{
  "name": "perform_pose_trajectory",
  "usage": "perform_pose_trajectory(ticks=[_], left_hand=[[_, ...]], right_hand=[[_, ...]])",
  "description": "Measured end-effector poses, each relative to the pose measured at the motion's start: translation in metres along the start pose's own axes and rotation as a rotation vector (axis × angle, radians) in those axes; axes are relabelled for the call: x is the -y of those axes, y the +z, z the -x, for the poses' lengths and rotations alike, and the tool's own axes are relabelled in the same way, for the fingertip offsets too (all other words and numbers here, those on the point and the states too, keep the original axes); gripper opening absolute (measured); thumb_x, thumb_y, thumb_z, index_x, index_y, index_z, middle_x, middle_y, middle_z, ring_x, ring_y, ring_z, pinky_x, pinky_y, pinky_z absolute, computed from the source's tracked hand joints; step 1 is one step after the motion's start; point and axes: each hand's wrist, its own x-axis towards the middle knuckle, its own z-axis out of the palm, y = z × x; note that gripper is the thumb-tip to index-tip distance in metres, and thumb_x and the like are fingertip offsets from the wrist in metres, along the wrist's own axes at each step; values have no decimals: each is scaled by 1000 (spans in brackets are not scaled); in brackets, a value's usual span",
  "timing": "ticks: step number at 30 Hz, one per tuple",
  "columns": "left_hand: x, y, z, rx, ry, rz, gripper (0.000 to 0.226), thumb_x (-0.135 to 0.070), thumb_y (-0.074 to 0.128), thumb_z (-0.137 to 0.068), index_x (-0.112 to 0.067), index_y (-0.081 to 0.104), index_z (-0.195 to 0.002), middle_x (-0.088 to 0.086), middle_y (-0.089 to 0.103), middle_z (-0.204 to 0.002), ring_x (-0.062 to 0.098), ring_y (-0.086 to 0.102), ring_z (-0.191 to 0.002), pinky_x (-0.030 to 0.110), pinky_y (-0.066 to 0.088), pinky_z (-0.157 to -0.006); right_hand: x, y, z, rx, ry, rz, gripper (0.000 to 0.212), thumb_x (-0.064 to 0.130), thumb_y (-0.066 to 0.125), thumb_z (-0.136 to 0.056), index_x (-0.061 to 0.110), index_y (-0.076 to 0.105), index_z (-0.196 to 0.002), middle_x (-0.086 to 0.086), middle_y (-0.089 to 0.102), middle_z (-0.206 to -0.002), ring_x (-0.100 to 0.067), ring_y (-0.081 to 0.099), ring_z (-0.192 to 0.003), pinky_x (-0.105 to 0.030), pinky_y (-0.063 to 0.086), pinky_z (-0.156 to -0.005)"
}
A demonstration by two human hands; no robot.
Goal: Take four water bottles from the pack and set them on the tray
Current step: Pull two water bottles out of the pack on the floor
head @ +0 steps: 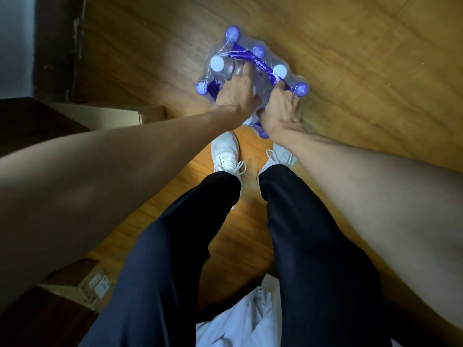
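Both hands dig into pack (250,71) on floor (350,71) to free bottles. Left hand (235,96) fingers grasp a bottle (220,68); right hand (281,108) clenches wrap. No tray visible

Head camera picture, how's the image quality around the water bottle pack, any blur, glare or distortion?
Head view: the water bottle pack is softly blurred, with glare on its plastic wrap; wide-angle distortion balloons the forearms; the left corner is in deep shadow; the wooden floor is warmly lit.
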Motion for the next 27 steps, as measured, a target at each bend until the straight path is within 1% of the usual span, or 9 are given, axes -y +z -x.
perform_pose_trajectory(ticks=[4,7,9,11,14,17,20,23,27], left_hand=[[-11,-19,34,-37,-84,158,56,-16,59,-86,-6,37,-137,22,65,-115,43,63,-104,43,49,-78],[-16,-47,65,-45,-109,207,56,-19,57,-88,-3,36,-137,21,66,-109,41,64,-100,37,43,-69],[-21,-70,90,-39,-113,202,51,-19,54,-89,-2,38,-134,20,66,-106,41,62,-98,36,37,-66],[-28,-91,119,-31,-110,192,50,-21,54,-90,-3,38,-134,21,66,-107,43,61,-99,36,35,-68],[-40,-125,174,-12,-138,232,51,-26,56,-90,-5,39,-133,24,65,-109,48,60,-102,38,40,-73],[-53,-162,234,-14,-182,260,54,-29,58,-88,-7,38,-133,25,65,-110,49,60,-102,44,48,-80],[-63,-200,298,-30,-192,272,48,-34,57,-89,-7,40,-125,24,66,-105,49,62,-97,47,52,-80],[-70,-235,363,-68,-170,284,43,-38,57,-89,-7,41,-114,24,66,-100,47,61,-90,48,53,-76],[-77,-270,438,-121,-161,318,38,-36,60,-85,-9,39,-102,21,64,-92,47,60,-84,45,49,-68]], right_hand=[[5,-29,32,-7,2,-89,50,18,66,-90,-1,45,-132,-22,63,-125,-38,60,-118,-39,48,-88],[17,-55,61,-19,41,-163,54,17,63,-90,0,43,-136,-23,61,-126,-41,59,-118,-41,47,-90],[23,-74,86,-33,75,-204,53,23,66,-87,2,46,-132,-21,63,-122,-42,60,-114,-41,48,-86],[27,-96,115,-47,91,-204,54,29,71,-84,2,49,-125,-20,66,-115,-42,63,-109,-39,49,-78],[35,-135,166,-56,78,-189,52,35,72,-82,2,52,-117,-20,69,-108,-41,66,-103,-37,50,-74],[45,-178,220,-41,61,-190,52,35,72,-82,3,50,-117,-21,69,-103,-39,67,-98,-34,46,-68],[56,-220,275,-44,15,-187,52,34,72,-82,6,48,-118,-21,70,-101,-41,67,-97,-35,49,-70],[65,-260,334,-64,-75,-158,43,35,70,-82,9,51,-111,-20,70,-96,-41,68,-91,-36,49,-67],[77,-308,403,-76,-239,-96,36,35,69,-81,11,53,-102,-17,70,-88,-40,67,-85,-35,42,-62]])
